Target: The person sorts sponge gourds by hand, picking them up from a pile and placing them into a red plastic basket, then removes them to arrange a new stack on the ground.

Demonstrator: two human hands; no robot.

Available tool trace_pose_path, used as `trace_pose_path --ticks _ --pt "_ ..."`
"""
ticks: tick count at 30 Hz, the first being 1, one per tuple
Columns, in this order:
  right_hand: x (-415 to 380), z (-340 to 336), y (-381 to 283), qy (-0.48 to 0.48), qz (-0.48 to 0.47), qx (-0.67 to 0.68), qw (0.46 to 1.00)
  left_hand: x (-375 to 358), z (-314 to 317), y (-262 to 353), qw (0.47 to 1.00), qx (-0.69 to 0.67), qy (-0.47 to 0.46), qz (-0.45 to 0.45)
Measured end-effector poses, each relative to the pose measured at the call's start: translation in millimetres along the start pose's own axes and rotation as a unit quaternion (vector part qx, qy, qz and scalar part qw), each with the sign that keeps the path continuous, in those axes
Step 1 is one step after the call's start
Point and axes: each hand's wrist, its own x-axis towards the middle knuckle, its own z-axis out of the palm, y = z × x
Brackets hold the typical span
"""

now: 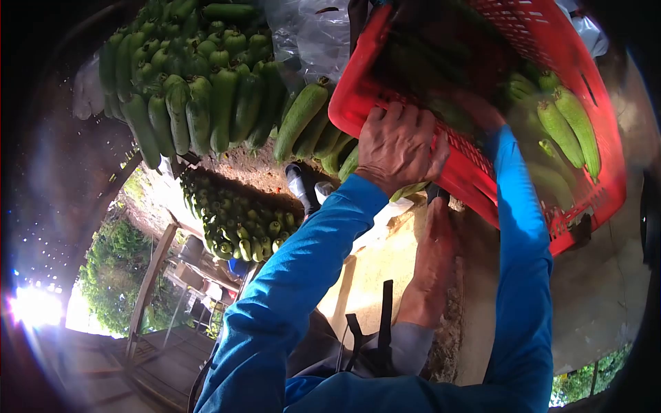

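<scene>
A red plastic crate [475,180] stands tilted before me, with several green gourds [577,131] at its right side and more in its shaded interior. My left hand [403,141] is closed over the crate's near rim, fingers curled over the edge. Inside the crate reaches my right hand [475,110], in shadow beside green gourds; its fingers are hidden. Left of the crate, a large stack of long green gourds [224,103] lies in rows, and one lighter gourd [301,118] leans at its right end.
Clear plastic sheeting [310,38] lies behind the stack. Another pile of gourds [237,217] is on the ground at the left. A dark boot [301,187] stands near it. My bare lower leg [428,265] is below the crate. A wooden post [151,286] rises at the lower left.
</scene>
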Motion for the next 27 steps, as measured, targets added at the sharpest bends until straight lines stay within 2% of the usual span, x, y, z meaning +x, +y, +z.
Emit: trace_pose_path --ticks 1,4,5,7,8,9,11,12,13,14,15,16,17,18,19,20,21,22,23,24,25,27 --pt "-20 0 -26 0.034 0.212 0.206 0.955 1 0 0 1.0 0.005 -0.001 0.005" --pt "-73 -17 -35 0.086 0.153 0.349 0.921 0 3 -1 0.999 -0.018 0.024 0.01" --pt "-102 -25 -42 0.113 0.156 0.267 0.944 0 3 -1 0.999 -0.02 0.027 0.012" --pt "-145 -15 -79 0.045 0.041 0.296 0.953 0 7 -2 0.998 -0.031 0.055 0.019" --pt "-164 -6 -93 0.046 0.0 0.323 0.945 0 6 -1 0.998 -0.034 0.051 0.018" --pt "-183 10 -114 0.096 -0.023 0.357 0.929 0 3 1 0.998 -0.034 0.047 0.016" --pt "-217 15 -122 0.074 -0.069 0.339 0.935 -4 -9 5 0.996 -0.052 0.063 0.02" --pt "-230 32 -128 0.072 -0.072 0.334 0.937 -7 -18 7 0.989 -0.13 0.063 0.035" --pt "-242 53 -133 0.126 -0.108 0.336 0.927 -8 -28 6 0.976 -0.203 0.065 0.048" --pt "-247 72 -133 0.176 -0.143 0.341 0.912 -14 -43 5 0.916 -0.402 -0.011 0.018" --pt "-253 81 -113 0.068 -0.134 0.4 0.904 -32 -70 13 0.808 -0.583 -0.044 -0.075" --pt "-255 121 -144 0.08 -0.129 0.426 0.892 -56 -84 14 0.793 -0.6 -0.049 -0.094" --pt "-251 144 -143 0.011 -0.109 0.45 0.886 -76 -96 13 0.777 -0.618 -0.052 -0.107" --pt "-246 169 -148 -0.018 -0.071 0.426 0.902 -98 -103 11 0.774 -0.615 -0.04 -0.147" --pt "-245 192 -131 -0.07 0.015 0.44 0.895 -125 -105 5 0.768 -0.612 -0.031 -0.188" --pt "-241 214 -128 -0.088 0.074 0.391 0.913 -154 -98 -7 0.696 -0.678 -0.021 -0.236" --pt "-225 240 -119 -0.128 0.088 0.361 0.92 -183 -87 -24 0.617 -0.736 -0.012 -0.278" --pt "-219 269 -123 -0.076 0.157 0.309 0.935 -212 -81 -45 0.628 -0.711 -0.018 -0.314" --pt "-209 295 -120 -0.058 0.163 0.301 0.938 -239 -72 -67 0.639 -0.685 -0.023 -0.35" --pt "-195 324 -74 -0.114 0.172 0.329 0.922 -271 -48 -87 0.642 -0.663 0.009 -0.385" --pt "-187 348 -63 -0.102 0.155 0.341 0.922 -296 -32 -104 0.644 -0.638 0.041 -0.42" --pt "-173 381 -64 -0.03 0.115 0.39 0.913 -297 -62 -130 0.69 -0.579 -0.03 -0.433"
